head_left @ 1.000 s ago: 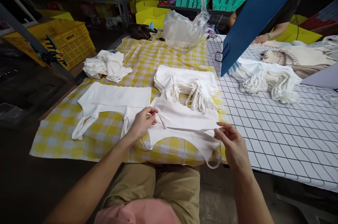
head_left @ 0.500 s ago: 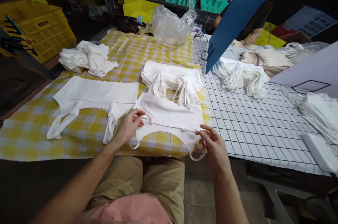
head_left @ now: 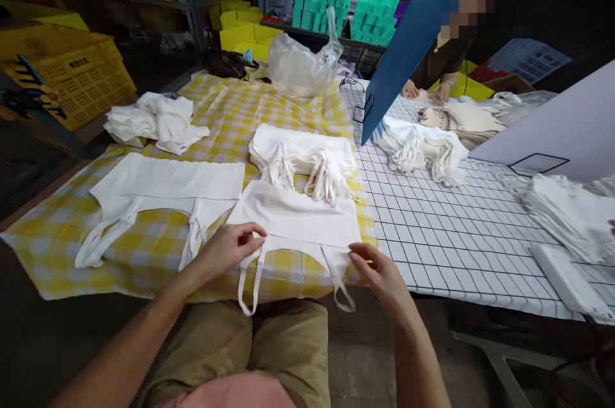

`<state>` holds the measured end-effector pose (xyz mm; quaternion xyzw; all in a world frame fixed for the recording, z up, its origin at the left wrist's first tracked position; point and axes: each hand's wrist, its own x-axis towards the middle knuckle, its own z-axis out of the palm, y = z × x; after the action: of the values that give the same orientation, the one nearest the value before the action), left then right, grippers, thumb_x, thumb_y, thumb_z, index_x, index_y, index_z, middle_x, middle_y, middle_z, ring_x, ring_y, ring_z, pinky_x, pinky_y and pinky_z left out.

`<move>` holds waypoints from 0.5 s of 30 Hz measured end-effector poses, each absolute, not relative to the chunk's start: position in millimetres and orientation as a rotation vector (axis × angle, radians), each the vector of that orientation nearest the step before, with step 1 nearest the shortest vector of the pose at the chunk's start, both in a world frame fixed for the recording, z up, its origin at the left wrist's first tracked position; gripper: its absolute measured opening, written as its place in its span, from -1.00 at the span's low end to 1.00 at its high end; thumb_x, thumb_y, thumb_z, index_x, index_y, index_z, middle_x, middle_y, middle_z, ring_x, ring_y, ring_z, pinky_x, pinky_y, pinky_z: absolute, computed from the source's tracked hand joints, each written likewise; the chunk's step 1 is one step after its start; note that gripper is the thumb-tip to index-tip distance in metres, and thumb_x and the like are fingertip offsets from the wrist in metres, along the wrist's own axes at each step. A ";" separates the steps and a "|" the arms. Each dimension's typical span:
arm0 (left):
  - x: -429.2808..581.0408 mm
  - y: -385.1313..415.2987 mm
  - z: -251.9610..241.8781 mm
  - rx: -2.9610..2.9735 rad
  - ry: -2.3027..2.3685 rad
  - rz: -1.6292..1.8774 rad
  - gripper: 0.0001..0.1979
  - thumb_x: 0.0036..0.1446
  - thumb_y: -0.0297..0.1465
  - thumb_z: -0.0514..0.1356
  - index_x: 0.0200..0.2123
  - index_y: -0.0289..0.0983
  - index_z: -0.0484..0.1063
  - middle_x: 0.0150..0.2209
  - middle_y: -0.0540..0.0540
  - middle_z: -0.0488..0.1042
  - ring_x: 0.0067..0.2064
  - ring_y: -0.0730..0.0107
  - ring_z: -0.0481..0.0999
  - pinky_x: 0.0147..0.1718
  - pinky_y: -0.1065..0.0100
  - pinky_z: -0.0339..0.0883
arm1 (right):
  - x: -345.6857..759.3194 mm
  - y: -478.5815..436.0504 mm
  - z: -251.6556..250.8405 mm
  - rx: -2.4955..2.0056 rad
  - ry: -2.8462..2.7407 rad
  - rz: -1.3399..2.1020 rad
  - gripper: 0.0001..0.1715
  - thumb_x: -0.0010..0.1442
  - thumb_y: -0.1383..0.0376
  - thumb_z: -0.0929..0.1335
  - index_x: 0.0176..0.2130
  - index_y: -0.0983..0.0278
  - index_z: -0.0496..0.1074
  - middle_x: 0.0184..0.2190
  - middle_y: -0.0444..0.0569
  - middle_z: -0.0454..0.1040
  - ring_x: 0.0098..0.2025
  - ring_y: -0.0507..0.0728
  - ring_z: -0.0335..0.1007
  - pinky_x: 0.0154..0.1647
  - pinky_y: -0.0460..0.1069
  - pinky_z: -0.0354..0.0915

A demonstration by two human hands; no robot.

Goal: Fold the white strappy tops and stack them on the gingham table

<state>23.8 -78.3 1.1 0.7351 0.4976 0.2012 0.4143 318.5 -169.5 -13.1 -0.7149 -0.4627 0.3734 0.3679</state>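
A white camisole [head_left: 298,212] lies folded in front of me, its thin straps hanging toward the table's near edge. My left hand [head_left: 233,246] pinches its left side near a strap, thumb and forefinger together. At the right side, my right hand [head_left: 379,273] has thumb and forefinger closed on the edge of the fabric. Just beyond is a stack of folded white camisoles [head_left: 302,142] with bunched straps. To the left another white camisole [head_left: 173,180] is spread out, straps toward me.
A crumpled white garment pile [head_left: 158,123] and clear plastic bag [head_left: 300,65] sit on the yellow checked cloth [head_left: 225,107]. A blue panel [head_left: 413,43] stands right of it, with a co-worker behind. More garment stacks [head_left: 423,145] and a white box [head_left: 567,280] lie right.
Both straps have come down from the folded camisole and now hang toward me. My hands have shifted to its side edges. The view has tilted slightly upward.
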 end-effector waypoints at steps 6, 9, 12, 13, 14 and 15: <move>29.3 -16.0 -2.7 2.067 1.833 0.545 -0.76 0.09 -0.35 0.01 -0.27 -0.27 0.43 -0.31 -0.11 0.44 -0.30 0.30 0.46 -0.32 0.38 0.25 | 349.1 -106.0 -35.1 -2.105 -1.097 0.401 -0.60 -0.05 0.09 0.26 -0.30 0.30 0.43 -0.37 0.02 0.47 -0.41 0.11 0.33 -0.34 0.01 0.22; 39.2 6.0 -9.3 2.070 1.958 0.342 -0.71 0.12 -0.25 0.01 -0.26 -0.30 0.42 -0.14 -0.23 0.37 -0.23 0.17 0.47 -0.30 0.29 0.28 | 350.5 -78.8 -45.1 -2.175 -1.122 0.315 -0.69 -0.12 0.10 0.30 -0.44 0.27 0.40 -0.49 -0.04 0.41 -0.45 0.11 0.29 -0.42 -0.02 0.16; 45.9 17.0 -14.3 2.058 1.951 0.218 -0.65 0.11 -0.17 0.02 -0.31 -0.33 0.43 -0.12 -0.29 0.34 -0.21 0.11 0.47 -0.30 0.26 0.28 | 347.6 -69.2 -50.8 -2.153 -1.155 0.288 -0.75 -0.18 0.10 0.33 -0.58 0.24 0.31 -0.61 -0.13 0.31 -0.53 0.07 0.20 -0.52 -0.05 0.08; 46.4 19.7 -15.4 2.064 1.939 0.222 -0.64 0.09 -0.15 0.04 -0.34 -0.33 0.43 -0.13 -0.29 0.34 -0.22 0.12 0.47 -0.30 0.27 0.27 | 346.9 -69.7 -51.5 -2.136 -1.172 0.284 -0.74 -0.18 0.10 0.32 -0.61 0.23 0.27 -0.65 -0.16 0.26 -0.55 0.05 0.17 -0.54 -0.06 0.06; 45.9 22.5 -16.2 2.069 1.925 0.243 -0.65 0.07 -0.14 0.05 -0.38 -0.32 0.42 -0.15 -0.28 0.35 -0.24 0.15 0.47 -0.32 0.29 0.27 | 346.7 -71.5 -51.6 -2.111 -1.194 0.282 -0.73 -0.17 0.10 0.32 -0.64 0.23 0.25 -0.68 -0.19 0.22 -0.58 0.03 0.14 -0.56 -0.07 0.05; 44.7 25.5 -16.9 2.074 1.905 0.273 -0.66 0.05 -0.13 0.08 -0.43 -0.31 0.41 -0.19 -0.25 0.36 -0.27 0.19 0.47 -0.34 0.32 0.26 | 346.7 -74.2 -51.1 -2.087 -1.217 0.276 -0.72 -0.16 0.10 0.31 -0.65 0.23 0.23 -0.71 -0.21 0.19 -0.60 0.02 0.11 -0.58 -0.08 0.04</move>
<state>44.7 25.5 -16.9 0.7242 0.6650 0.0953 0.1556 346.7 -74.2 -51.1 -0.8047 -0.4693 0.1066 0.3476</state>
